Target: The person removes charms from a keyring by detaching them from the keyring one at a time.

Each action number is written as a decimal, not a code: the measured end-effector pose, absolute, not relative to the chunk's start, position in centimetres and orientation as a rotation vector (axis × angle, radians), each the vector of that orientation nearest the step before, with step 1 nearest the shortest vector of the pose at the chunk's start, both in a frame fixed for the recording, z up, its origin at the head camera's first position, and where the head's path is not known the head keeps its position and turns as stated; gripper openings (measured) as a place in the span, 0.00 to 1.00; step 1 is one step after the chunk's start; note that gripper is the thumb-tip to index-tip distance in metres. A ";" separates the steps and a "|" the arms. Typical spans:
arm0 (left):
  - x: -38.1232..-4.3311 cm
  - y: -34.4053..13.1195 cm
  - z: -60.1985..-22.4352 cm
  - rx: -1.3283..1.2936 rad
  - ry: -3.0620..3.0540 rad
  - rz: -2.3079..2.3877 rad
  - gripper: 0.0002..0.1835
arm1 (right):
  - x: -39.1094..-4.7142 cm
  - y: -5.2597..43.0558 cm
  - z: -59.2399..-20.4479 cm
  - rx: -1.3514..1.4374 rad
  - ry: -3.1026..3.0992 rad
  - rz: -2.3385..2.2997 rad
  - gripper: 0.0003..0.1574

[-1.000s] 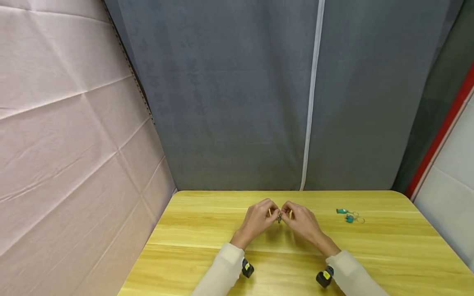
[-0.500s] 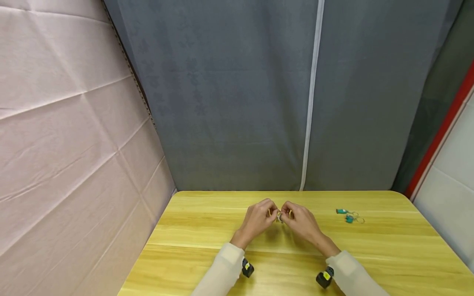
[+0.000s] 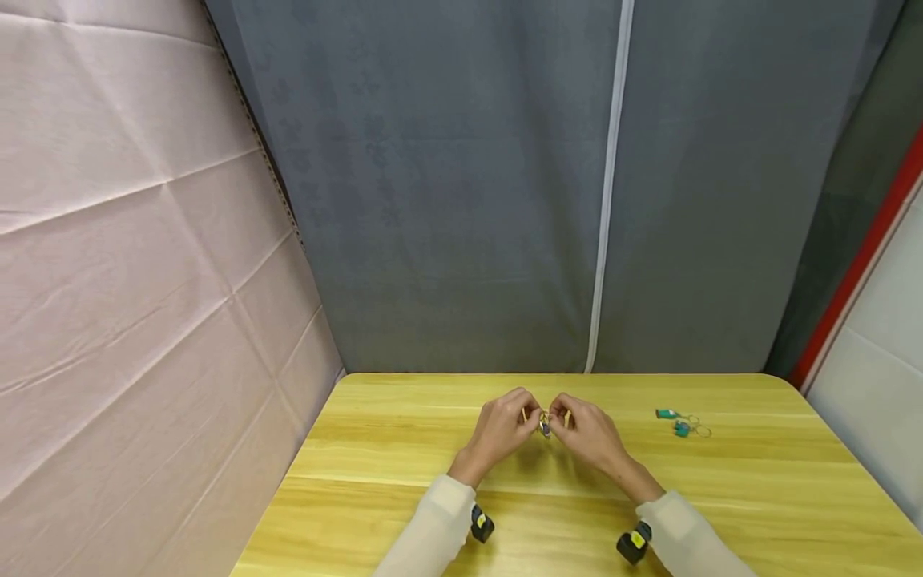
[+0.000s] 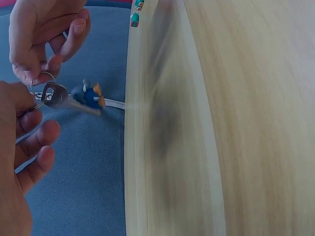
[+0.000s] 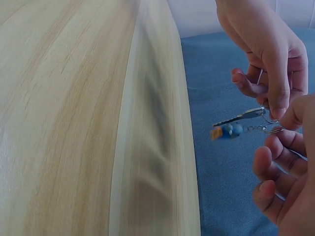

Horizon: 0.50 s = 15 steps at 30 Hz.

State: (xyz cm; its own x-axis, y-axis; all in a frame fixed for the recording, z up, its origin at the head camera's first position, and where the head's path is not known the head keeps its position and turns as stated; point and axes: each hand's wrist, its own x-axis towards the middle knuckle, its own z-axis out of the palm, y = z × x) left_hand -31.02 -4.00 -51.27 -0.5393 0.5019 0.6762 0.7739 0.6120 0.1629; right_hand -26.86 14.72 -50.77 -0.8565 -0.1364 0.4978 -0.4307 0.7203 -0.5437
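Close together above the table, my left hand (image 3: 501, 426) and right hand (image 3: 587, 430) pinch a metal key ring from opposite sides. A silver key (image 5: 241, 116) and a small blue charm (image 5: 230, 131) with an orange part dangle from the ring, the charm on a short chain, in the right wrist view. In the left wrist view the key (image 4: 56, 94) hangs beside the charm (image 4: 89, 96), both slightly blurred. Thumb and index finger of each hand meet at the ring, and the fingertips hide part of it.
On the wooden table (image 3: 404, 449), right of the hands, lie a green keychain (image 3: 667, 414) and a teal keychain (image 3: 681, 429), each with a ring. A grey curtain (image 3: 461, 200) stands behind the table, a pale cloth wall (image 3: 159, 280) at the left.
Both hands stay in place. The key and charm swing and turn slightly below the fingertips, with small finger movements at the ring.
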 end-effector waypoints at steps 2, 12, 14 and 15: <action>-31.0 -4.1 -51.3 -1.003 -2.260 -0.611 0.06 | -26.8 14.7 -50.9 0.420 -2.509 0.933 0.05; -31.0 -4.0 -51.4 -1.051 -2.251 -0.647 0.05 | -26.9 14.7 -50.9 0.418 -2.529 0.944 0.08; -31.0 -4.0 -51.4 -1.061 -2.246 -0.644 0.04 | -26.9 14.6 -50.9 0.426 -2.525 0.940 0.09; -31.0 -4.0 -51.4 -1.064 -2.244 -0.641 0.04 | -26.9 14.6 -50.9 0.431 -2.523 0.936 0.09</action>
State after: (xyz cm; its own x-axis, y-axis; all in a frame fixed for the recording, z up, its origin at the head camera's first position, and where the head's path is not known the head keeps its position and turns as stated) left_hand -31.03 -3.98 -51.42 -0.5217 0.5311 0.6676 0.8036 0.5686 0.1757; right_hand -26.92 14.63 -50.93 -0.8669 -0.1416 0.4779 -0.4190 0.7263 -0.5448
